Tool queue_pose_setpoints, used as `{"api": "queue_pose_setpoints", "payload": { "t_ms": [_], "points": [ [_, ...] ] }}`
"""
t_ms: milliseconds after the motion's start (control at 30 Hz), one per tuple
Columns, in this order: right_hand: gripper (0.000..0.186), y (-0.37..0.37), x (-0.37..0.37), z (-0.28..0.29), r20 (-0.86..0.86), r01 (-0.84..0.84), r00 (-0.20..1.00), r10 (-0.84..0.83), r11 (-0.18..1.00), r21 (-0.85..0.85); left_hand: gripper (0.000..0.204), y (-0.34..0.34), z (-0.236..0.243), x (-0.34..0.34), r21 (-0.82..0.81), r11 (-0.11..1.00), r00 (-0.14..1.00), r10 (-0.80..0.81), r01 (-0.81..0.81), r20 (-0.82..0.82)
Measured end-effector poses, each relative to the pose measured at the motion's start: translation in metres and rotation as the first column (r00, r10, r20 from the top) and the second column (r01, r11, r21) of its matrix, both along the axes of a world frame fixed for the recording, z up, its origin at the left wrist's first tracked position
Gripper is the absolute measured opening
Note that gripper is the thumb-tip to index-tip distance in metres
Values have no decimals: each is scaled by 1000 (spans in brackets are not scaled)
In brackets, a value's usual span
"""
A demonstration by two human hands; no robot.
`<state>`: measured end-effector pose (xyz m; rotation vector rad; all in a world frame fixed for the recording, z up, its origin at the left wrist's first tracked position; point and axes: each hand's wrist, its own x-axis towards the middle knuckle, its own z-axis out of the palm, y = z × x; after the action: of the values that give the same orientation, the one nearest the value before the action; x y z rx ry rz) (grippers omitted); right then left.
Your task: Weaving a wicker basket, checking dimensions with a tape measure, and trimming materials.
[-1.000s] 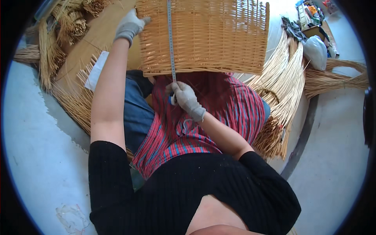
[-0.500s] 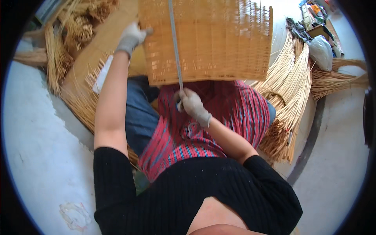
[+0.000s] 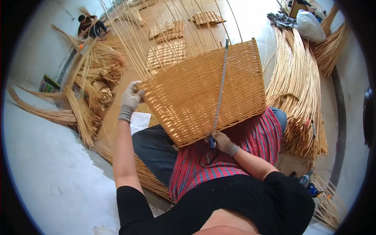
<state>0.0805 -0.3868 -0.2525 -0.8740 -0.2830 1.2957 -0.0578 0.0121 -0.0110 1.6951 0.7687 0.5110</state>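
Observation:
A woven wicker panel [image 3: 184, 94] stands tilted over my lap, with long loose canes rising past its far edge. My left hand [image 3: 132, 98], in a pale glove, is closed on the panel's left corner, thumb on the front. Low at the near edge, my gloved right hand [image 3: 225, 142] grips a tape measure [image 3: 212, 142] with a blue case. Its metal blade runs up across the woven face, the end reaching just past the far edge. The striped red apron [image 3: 235, 156] covers my lap beneath the panel.
Long bundles of cane [image 3: 295, 78] lie to the right, beside a clear plastic bag [image 3: 309, 25]. More bundles [image 3: 92, 74] are heaped at left, near a seated person [image 3: 92, 27]. Woven pieces [image 3: 166, 53] rest on the floor ahead; white paper [image 3: 140, 120] lies by my left knee.
The panel has come down and tilted into fuller view. My left hand has gone from beside its left edge to holding its corner. The right hand still grips the tape measure, now farther right.

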Motion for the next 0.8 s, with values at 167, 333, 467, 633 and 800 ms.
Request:
{"api": "queue_pose_setpoints", "payload": {
  "t_ms": [167,333,467,633,800],
  "points": [
    [44,-15,3,-5,-170,99,978,-121,986,-134,30,-68,20,1,97,995,998,5,1,-68],
    [35,-17,21,-2,-223,361,900,-374,927,-101,29,-156,88,36,400,908,988,-71,121,-138],
    [25,-4,45,-2,-254,531,798,-546,837,-132,32,-223,122,99,502,846,983,-131,180,-132],
    [36,5,75,-1,-343,499,796,-499,861,-94,87,-248,90,158,481,803,900,-432,353,60],
    [39,-1,106,4,-465,629,698,-545,777,32,53,-248,-26,103,224,930,949,-310,290,60]
  ]
}}
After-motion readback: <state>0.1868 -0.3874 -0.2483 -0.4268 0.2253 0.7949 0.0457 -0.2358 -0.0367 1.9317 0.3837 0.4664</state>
